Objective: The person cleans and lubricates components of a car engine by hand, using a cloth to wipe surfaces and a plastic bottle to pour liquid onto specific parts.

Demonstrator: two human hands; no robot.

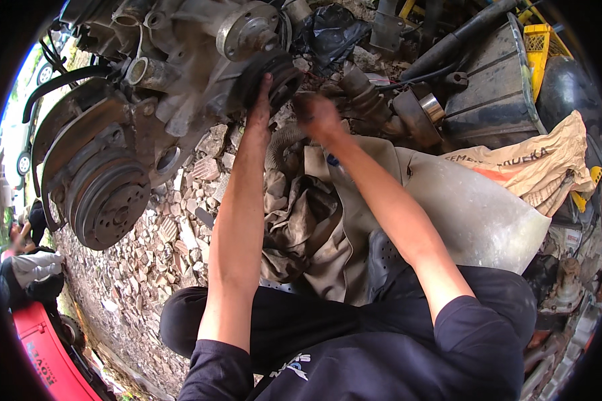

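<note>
A black ribbed pulley [281, 72] sits at the front of a dirty engine block [194, 73], just below a round metal flange [239, 35]. My left hand [259, 110] grips the pulley's near edge; the thumb lies along its side and the other fingers are out of sight behind it. Close to the pulley's right side is my right hand [320, 119], smeared by motion. Its fingers are too blurred to read, and whatever may be in them does not show.
A rusty brake disc assembly [117, 200] hangs at left above stony ground [160, 267]. A grey sheet [475, 207], a crumpled cloth [301, 224] and a torn paper sack [548, 167] lie at right. A red vehicle panel [47, 347] and another person [30, 267] are far left.
</note>
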